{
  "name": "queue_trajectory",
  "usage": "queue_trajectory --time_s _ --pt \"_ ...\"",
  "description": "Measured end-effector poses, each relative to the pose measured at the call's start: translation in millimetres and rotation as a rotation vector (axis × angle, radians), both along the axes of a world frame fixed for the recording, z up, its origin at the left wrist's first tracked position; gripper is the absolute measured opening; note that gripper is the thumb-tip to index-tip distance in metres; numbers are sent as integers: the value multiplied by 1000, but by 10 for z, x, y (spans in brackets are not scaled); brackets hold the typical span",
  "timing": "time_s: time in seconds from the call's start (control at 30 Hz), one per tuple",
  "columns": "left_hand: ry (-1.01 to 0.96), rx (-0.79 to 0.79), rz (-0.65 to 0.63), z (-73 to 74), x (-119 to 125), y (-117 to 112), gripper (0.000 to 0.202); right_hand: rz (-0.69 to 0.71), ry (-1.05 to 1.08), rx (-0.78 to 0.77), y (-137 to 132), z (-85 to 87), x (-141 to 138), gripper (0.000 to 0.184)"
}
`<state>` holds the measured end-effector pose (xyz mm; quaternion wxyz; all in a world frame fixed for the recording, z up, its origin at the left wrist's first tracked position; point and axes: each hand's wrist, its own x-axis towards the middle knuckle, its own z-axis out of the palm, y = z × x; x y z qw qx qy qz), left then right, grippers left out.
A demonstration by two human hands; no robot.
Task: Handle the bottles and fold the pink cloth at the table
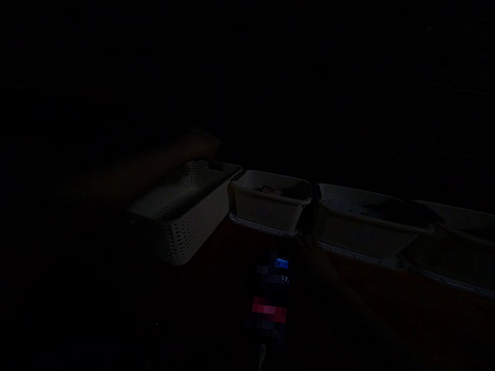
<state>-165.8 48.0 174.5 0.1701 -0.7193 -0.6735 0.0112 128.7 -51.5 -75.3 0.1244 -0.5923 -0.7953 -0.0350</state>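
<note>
The view is very dark. My left arm reaches in from the left, and my left hand (203, 143) is a faint blur above the far end of a woven plastic basket (205, 219). Its fingers do not show clearly. A dim, arm-like shape slants from the lower right towards the middle, probably my right arm (343, 286). The fingers of my right hand are lost in the dark. Near that shape, a phone-like device (282, 264) glows with a lit, partly blurred screen. A pale cable (260, 360) runs down from its lower end.
Right of the basket stands a small white tub (266, 211) with an item showing red marks inside. Beyond it are a wider tub (358, 237) with dark contents and another tub (467, 258) at the right edge. The surface below looks dark reddish.
</note>
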Motion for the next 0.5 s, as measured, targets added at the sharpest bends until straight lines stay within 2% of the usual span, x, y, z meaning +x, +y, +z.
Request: queue_trajectory --time_s 0.1,0.17,0.23,0.37,0.43,0.5 --pt "23 32 -29 156 266 -286 53 25 -17 -10 -32 56 -13 47" --pt "-3 74 -81 157 488 -517 51 32 -26 -11 -53 88 -20 47" --pt "-39 114 -176 85 720 -747 48 33 -29 -11 -61 107 -19 48" --pt "-144 -11 -373 -235 1099 -1076 42 49 46 -67 -46 136 10 42" --pt "-231 -68 -431 -474 1213 -1121 45 49 130 -91 -42 163 33 34" --pt "-366 -80 -467 -751 1283 -1069 58 23 246 -82 -46 200 56 34"
